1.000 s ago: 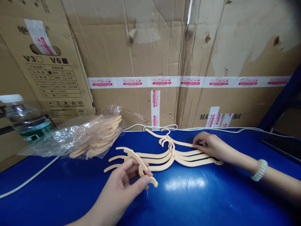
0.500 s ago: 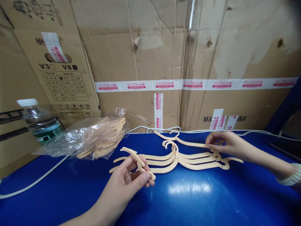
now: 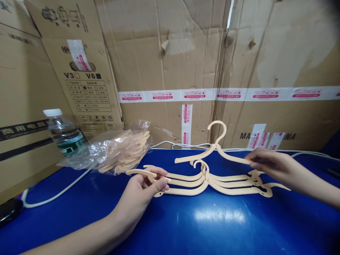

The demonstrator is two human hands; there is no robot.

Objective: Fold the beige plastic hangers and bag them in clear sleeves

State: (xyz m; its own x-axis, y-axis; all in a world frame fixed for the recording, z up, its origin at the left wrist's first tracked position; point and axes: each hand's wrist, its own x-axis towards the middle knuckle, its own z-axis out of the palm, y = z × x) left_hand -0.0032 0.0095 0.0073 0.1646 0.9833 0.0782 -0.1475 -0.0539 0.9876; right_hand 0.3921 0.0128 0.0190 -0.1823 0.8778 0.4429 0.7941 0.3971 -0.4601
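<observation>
- Clearly, the widest room for moving lies along the front of the blue table (image 3: 199, 230), where glossy surface runs from the lying hangers (image 3: 207, 180) to the near edge.
- Room tightens at the back edge, where cardboard (image 3: 170, 63) stands like a wall, with a thin strip of blue before it.
- The raised hanger (image 3: 216, 146) is near that back edge, hook up, arms sloping down to both sides; whether its left end touches anything, I cannot tell.
- The right hand (image 3: 268, 163), reaching in from the right edge, pinches the tip of that hanger's right arm between thumb and fingers.
- The left hand (image 3: 148, 186) has thumb and fingers pressed together on a curved piece (image 3: 140, 172) that points left; the hand overlaps the left ends of the lying hangers, contact unclear.
- The lying hangers, at least three, rest one behind another mid-table, one slim tip reaching toward the right edge.
- The back left corner is crowded: a crinkled, shiny plastic bag (image 3: 92, 150) full of peach pieces (image 3: 132, 150), beside a water bottle (image 3: 69, 136) with a green label.
- Hangers and pieces look smooth, peach and gently bowed; the cardboard is creased, torn in patches, banded with red-printed white tape (image 3: 195, 95).
</observation>
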